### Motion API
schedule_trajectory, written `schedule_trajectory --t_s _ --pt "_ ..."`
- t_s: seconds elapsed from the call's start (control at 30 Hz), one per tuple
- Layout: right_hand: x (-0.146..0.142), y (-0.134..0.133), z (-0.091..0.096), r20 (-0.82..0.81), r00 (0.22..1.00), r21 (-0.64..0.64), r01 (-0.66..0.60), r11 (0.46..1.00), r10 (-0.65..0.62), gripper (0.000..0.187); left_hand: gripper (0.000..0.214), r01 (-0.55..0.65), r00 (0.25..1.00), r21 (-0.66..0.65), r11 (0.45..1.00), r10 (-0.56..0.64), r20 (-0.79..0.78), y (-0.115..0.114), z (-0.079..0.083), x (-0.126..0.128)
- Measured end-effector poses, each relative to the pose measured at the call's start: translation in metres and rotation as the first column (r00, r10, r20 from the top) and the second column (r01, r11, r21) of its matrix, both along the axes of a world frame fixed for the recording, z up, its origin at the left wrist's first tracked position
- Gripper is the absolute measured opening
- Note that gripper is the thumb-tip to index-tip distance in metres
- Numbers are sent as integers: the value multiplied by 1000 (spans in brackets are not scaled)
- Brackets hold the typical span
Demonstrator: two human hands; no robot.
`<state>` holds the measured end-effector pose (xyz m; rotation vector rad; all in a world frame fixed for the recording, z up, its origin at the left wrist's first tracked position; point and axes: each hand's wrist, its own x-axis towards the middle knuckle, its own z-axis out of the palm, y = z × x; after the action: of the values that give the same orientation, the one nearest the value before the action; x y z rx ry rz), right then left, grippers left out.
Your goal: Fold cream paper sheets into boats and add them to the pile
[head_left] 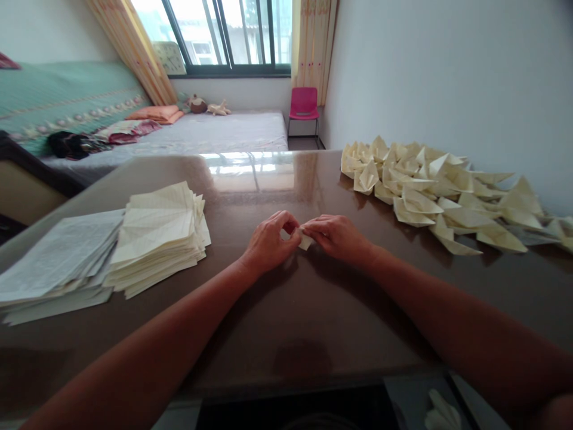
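Observation:
A small folded piece of cream paper (305,241) is held between my two hands, just over the middle of the brown table. My left hand (274,240) pinches its left edge with thumb and forefinger. On the other side, the fingers of my right hand (333,233) close on the paper's upper right part and hide much of it. Its exact folded shape cannot be made out. Many folded paper boats (416,179) lie heaped to the right. Left of my hands is a stack of creased cream sheets (156,227).
A pile of printed grey sheets (58,251) lies at the far left of the glossy brown table (250,334). Beyond the table are a bed (233,131) and a pink chair (304,104) under the window. A white wall (425,71) borders the right side.

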<state>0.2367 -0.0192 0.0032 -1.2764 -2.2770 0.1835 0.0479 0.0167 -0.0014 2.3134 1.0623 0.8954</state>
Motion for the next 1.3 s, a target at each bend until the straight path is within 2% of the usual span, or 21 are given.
schedule_trajectory --t_s 0.33,0.5,0.63,0.73,0.87,1.0,1.07,1.13,1.23,1.3 --pt "1 4 0 -160 985 -84 45 995 -58 32 13 30 995 -72 997 -23 95 7 -2 -2" --pt "6 11 -5 -351 928 -163 74 984 -128 34 14 -27 973 -155 988 61 222 15 -4 -4" --pt "9 18 -10 -568 799 -250 64 966 -200 37 14 -31 911 -289 957 145 385 22 -5 -4" --pt "6 19 -10 -723 653 -298 0 955 -225 35 14 -19 865 -335 942 183 467 23 -6 -3" --pt "3 18 -6 -864 419 -355 -111 928 -280 33 15 -8 810 -331 943 200 551 21 -5 -2" --pt "4 21 -6 -922 197 -366 -155 918 -334 29 16 -7 736 -295 955 205 646 21 -5 -2" --pt "4 23 -7 -933 137 -352 -154 923 -333 29 16 3 723 -292 956 200 661 23 -7 -2" --pt "6 24 -7 -934 183 -328 -105 939 -306 29 15 46 767 -320 946 172 618 27 -11 -3" --pt "8 23 -8 -883 386 -278 29 960 -267 31 16 82 892 -347 934 86 443 30 -16 -5" --pt "8 22 -9 -821 510 -250 84 965 -257 32 20 87 935 -314 945 31 353 28 -16 -6"
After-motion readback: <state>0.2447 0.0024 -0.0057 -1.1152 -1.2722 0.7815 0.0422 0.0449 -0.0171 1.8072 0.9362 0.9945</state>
